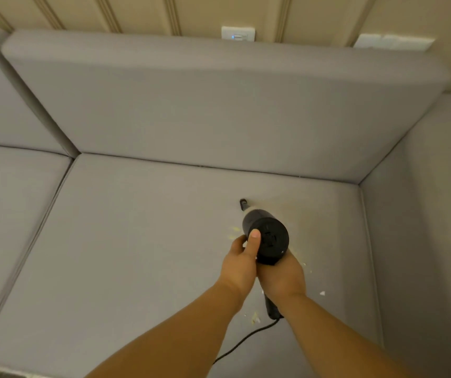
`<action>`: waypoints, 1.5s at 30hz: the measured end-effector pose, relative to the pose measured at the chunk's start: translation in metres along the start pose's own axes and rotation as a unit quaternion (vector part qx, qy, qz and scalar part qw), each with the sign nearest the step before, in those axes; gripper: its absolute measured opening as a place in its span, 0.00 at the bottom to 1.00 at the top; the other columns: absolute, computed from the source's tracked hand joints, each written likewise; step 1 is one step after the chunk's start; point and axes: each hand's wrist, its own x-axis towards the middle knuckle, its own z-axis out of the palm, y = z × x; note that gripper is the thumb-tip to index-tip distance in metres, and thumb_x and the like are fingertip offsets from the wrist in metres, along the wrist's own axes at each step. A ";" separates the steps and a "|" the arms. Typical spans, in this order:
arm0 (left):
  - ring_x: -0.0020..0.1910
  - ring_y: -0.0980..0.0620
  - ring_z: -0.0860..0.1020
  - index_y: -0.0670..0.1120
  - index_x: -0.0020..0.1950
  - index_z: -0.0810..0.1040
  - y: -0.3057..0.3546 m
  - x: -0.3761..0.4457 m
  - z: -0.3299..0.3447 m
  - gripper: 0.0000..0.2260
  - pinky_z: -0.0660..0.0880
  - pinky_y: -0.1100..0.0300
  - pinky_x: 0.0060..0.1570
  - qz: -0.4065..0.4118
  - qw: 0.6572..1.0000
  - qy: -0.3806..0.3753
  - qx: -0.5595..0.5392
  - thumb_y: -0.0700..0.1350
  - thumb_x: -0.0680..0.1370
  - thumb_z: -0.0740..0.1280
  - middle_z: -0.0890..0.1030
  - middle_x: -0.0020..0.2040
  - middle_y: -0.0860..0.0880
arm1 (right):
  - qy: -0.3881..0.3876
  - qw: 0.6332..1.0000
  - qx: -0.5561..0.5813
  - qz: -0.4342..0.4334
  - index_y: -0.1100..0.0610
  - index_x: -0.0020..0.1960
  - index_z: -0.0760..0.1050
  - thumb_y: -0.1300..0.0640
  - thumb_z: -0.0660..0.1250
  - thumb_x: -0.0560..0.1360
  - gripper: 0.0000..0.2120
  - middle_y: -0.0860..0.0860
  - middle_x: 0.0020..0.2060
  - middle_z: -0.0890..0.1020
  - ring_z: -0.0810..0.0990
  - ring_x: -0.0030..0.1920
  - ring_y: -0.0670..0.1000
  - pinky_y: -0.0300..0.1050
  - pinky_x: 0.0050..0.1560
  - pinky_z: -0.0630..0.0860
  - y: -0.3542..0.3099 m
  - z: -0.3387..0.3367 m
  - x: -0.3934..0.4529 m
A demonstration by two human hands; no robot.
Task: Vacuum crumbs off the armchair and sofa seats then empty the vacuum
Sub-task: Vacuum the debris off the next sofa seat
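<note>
Vacuum gripped by both hands, nozzle on seat.

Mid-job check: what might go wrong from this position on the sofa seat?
The black handheld vacuum's nozzle points past the pale crumbs near the wrists, so they may be missed. The black cord trailing across the grey seat cushion might drag crumbs or snag.

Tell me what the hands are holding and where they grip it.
Both hold the black handheld vacuum: the right hand grips its handle below the body, and the left hand steadies the body's rear end, thumb on the cap.
</note>
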 end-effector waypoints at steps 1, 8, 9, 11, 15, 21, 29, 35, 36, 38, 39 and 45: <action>0.59 0.48 0.75 0.50 0.69 0.68 0.003 0.003 -0.004 0.24 0.68 0.58 0.54 0.005 1.000 0.008 0.003 0.61 0.78 0.59 0.76 0.63 0.47 | -0.013 1.000 0.002 -0.007 0.47 0.53 0.77 0.55 0.73 0.70 0.13 0.42 0.36 0.79 0.76 0.36 0.44 0.39 0.32 0.68 -0.005 0.004 0.004; 0.63 0.45 0.74 0.49 0.71 0.67 0.003 0.028 -0.005 0.27 0.69 0.55 0.61 -0.009 0.999 0.008 0.035 0.62 0.77 0.58 0.75 0.65 0.46 | -0.023 1.000 0.001 0.006 0.47 0.57 0.76 0.55 0.73 0.72 0.15 0.43 0.37 0.78 0.77 0.39 0.49 0.39 0.35 0.69 -0.004 0.013 0.026; 0.63 0.45 0.74 0.49 0.72 0.67 0.000 0.026 0.001 0.28 0.69 0.56 0.60 -0.013 0.999 -0.004 0.040 0.63 0.77 0.58 0.75 0.66 0.46 | -0.008 1.000 -0.005 0.013 0.48 0.56 0.76 0.55 0.73 0.72 0.14 0.43 0.36 0.77 0.76 0.38 0.48 0.38 0.33 0.68 0.004 0.007 0.024; 0.63 0.46 0.74 0.50 0.72 0.66 -0.008 0.018 0.016 0.28 0.70 0.55 0.61 -0.021 0.998 -0.030 0.045 0.63 0.77 0.58 0.74 0.66 0.46 | 0.024 0.999 -0.013 0.025 0.50 0.56 0.77 0.55 0.72 0.72 0.13 0.43 0.35 0.77 0.75 0.35 0.45 0.37 0.31 0.66 0.017 -0.007 0.016; 0.63 0.46 0.74 0.51 0.71 0.67 -0.012 0.008 0.030 0.26 0.70 0.52 0.65 -0.024 0.998 -0.044 0.036 0.63 0.77 0.58 0.75 0.66 0.47 | 0.044 0.999 -0.005 0.013 0.50 0.55 0.77 0.55 0.73 0.72 0.12 0.42 0.34 0.77 0.74 0.35 0.42 0.37 0.31 0.67 0.024 -0.022 0.006; 0.55 0.53 0.73 0.51 0.72 0.66 0.003 0.013 -0.010 0.27 0.67 0.59 0.55 0.024 0.998 0.062 0.024 0.63 0.77 0.57 0.76 0.64 0.48 | -0.058 0.998 0.018 -0.026 0.46 0.52 0.77 0.55 0.73 0.71 0.11 0.44 0.37 0.81 0.79 0.40 0.48 0.37 0.35 0.71 -0.014 0.015 0.017; 0.65 0.45 0.73 0.49 0.73 0.66 0.006 0.042 -0.043 0.28 0.66 0.48 0.68 -0.006 0.996 0.081 0.022 0.62 0.77 0.58 0.74 0.66 0.46 | -0.106 0.994 0.027 -0.024 0.46 0.60 0.76 0.55 0.75 0.70 0.20 0.47 0.45 0.82 0.80 0.46 0.52 0.42 0.44 0.73 -0.023 0.056 0.040; 0.65 0.45 0.73 0.49 0.73 0.65 0.001 0.030 0.010 0.27 0.67 0.51 0.68 -0.023 0.999 -0.016 0.026 0.61 0.78 0.58 0.74 0.67 0.46 | -0.010 1.000 0.024 0.009 0.48 0.59 0.75 0.56 0.73 0.73 0.17 0.47 0.42 0.80 0.79 0.45 0.53 0.42 0.45 0.72 0.011 0.005 0.034; 0.64 0.46 0.73 0.49 0.73 0.66 0.000 0.028 0.019 0.27 0.67 0.52 0.67 -0.026 0.999 -0.032 0.030 0.61 0.78 0.58 0.74 0.67 0.46 | 0.003 1.000 0.021 0.012 0.49 0.60 0.75 0.56 0.73 0.73 0.16 0.47 0.42 0.80 0.79 0.46 0.53 0.43 0.45 0.72 0.017 -0.004 0.031; 0.63 0.46 0.74 0.49 0.72 0.66 -0.001 0.024 0.035 0.26 0.68 0.54 0.64 -0.032 0.997 -0.055 0.041 0.61 0.78 0.58 0.74 0.67 0.46 | 0.024 0.999 0.011 0.018 0.50 0.60 0.76 0.56 0.72 0.74 0.16 0.49 0.43 0.80 0.79 0.45 0.53 0.43 0.45 0.73 0.025 -0.020 0.027; 0.62 0.46 0.74 0.49 0.72 0.66 -0.001 0.022 0.041 0.26 0.69 0.55 0.62 -0.033 0.997 -0.062 0.044 0.61 0.78 0.58 0.74 0.67 0.46 | 0.032 0.999 0.010 0.022 0.51 0.60 0.76 0.57 0.73 0.74 0.16 0.50 0.43 0.80 0.78 0.45 0.53 0.45 0.45 0.74 0.028 -0.028 0.025; 0.63 0.47 0.74 0.49 0.72 0.66 -0.008 0.006 0.062 0.25 0.69 0.55 0.61 -0.042 0.995 -0.074 0.056 0.60 0.79 0.57 0.74 0.67 0.46 | 0.020 0.999 0.004 0.039 0.52 0.58 0.77 0.60 0.73 0.71 0.16 0.52 0.43 0.82 0.79 0.44 0.54 0.44 0.42 0.73 0.041 -0.053 0.013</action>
